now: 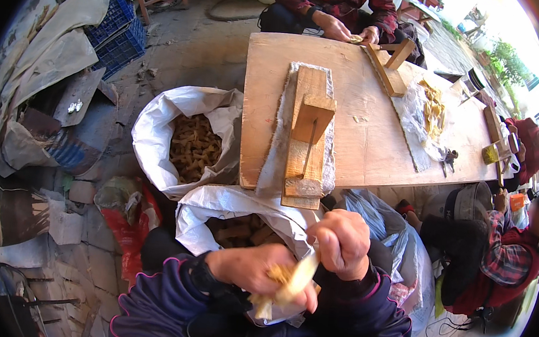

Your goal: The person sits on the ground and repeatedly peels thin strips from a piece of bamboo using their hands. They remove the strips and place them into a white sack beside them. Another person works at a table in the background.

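My left hand (pixel 242 267) is closed around several crumpled yellowish strips (pixel 266 306), which look like rawhide. A pale, flat strip (pixel 305 273) slants up from it, blurred, and my right hand (pixel 343 241) pinches its upper end. Both hands are over my lap, just short of the wooden table (pixel 356 151). Beyond them, a wooden stand (pixel 302 185) with an upright block and a thin metal rod sits on a white cloth (pixel 269 168) at the table's near end. Below my hands, an open white sack (pixel 194 224) holds brownish pieces that are partly hidden.
Another white sack (pixel 151 126) at left is filled with knotted tan pieces (pixel 195 148). Across the table a person's hands (pixel 337 29) work beside a second wooden stand (pixel 386 73). Yellow strips (pixel 433 108) lie on plastic. Another person (pixel 505 253) sits at right. Blue crates (pixel 120 45) stand far left.
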Demonstrator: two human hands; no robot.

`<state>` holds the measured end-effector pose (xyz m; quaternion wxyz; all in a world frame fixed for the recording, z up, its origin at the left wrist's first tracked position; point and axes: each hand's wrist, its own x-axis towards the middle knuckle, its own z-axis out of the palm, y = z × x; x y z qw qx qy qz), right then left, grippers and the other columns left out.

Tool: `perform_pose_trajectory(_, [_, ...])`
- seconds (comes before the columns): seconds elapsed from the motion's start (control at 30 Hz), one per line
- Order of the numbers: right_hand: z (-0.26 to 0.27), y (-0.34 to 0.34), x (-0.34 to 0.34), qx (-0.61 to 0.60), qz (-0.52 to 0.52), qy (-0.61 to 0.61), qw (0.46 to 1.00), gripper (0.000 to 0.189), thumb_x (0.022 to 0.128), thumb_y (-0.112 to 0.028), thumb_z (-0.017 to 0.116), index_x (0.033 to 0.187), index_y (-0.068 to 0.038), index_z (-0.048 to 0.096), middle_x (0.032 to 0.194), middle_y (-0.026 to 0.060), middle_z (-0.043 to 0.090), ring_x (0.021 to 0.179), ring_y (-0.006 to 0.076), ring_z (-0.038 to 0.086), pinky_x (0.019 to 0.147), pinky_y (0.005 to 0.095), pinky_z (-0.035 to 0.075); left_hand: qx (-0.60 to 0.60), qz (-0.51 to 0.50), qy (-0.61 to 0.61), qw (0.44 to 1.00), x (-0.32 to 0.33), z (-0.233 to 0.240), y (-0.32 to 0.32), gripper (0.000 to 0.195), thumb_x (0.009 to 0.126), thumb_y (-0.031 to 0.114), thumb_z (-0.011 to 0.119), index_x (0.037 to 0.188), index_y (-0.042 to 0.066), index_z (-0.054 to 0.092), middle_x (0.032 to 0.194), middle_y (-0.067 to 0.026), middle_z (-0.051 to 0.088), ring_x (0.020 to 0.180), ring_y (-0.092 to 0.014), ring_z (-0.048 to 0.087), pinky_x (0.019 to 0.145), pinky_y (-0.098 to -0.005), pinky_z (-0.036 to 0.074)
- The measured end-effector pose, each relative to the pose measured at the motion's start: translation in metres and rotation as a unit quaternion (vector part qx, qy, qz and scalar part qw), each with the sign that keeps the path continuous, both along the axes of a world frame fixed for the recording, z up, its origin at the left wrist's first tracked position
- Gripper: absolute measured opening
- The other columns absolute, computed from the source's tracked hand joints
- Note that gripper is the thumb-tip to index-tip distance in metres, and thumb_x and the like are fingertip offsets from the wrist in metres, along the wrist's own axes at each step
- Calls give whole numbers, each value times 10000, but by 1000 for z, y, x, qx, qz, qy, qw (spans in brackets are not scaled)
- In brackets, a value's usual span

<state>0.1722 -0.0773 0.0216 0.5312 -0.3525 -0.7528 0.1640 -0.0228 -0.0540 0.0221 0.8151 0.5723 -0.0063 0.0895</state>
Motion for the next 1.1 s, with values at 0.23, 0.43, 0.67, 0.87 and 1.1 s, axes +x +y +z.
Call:
perform_pose_trajectory(0.23, [-13, -7, -15, -341, -58, 32, 938, 243, 957, -194, 635, 821, 7, 633, 634, 105, 594, 549, 186, 567, 530, 299, 446, 149, 350, 71, 922, -8, 1, 8, 385, 881, 175, 697, 1239, 43, 642, 808, -21, 610, 700, -133, 584, 586, -277, 456])
perform_pose_trajectory(0.43, [-8, -9, -5, -656, 194, 309, 660, 380, 891, -312, 724, 1005, 46, 662, 781, -11, 630, 638, 67, 549, 584, 226, 439, 563, 354, 15, 746, -10, -7, 16, 358, 761, 222, 774, 1082, 86, 691, 885, -75, 597, 776, -247, 594, 644, -340, 491])
perform_pose_trajectory(0.67, [-11, -25, -30, -506, 135, 491, 696, 95, 941, -92, 648, 958, 0, 637, 845, 40, 635, 697, 84, 555, 608, 218, 437, 509, 535, -20, 674, -3, -5, 4, 335, 767, 189, 785, 1011, -15, 680, 1123, -119, 637, 786, -256, 637, 675, -349, 518])
perform_pose_trajectory(0.87, [-12, -25, -26, -371, 30, 297, 879, 180, 960, -153, 641, 1033, 11, 657, 803, 62, 668, 678, 135, 631, 614, 256, 498, 472, 468, 112, 739, -5, 0, 7, 357, 739, 29, 747, 1085, -12, 671, 1153, -152, 651, 958, -320, 681, 801, -365, 555])
perform_pose_trajectory(1.1, [-17, -18, -28, -254, -49, -84, 962, 209, 951, -195, 586, 1029, -8, 639, 811, 188, 653, 707, 371, 655, 634, 422, 522, 535, 438, 173, 701, -7, -8, -1, 272, 685, -3, 688, 956, -2, 658, 1159, -131, 649, 892, -313, 685, 751, -362, 561])
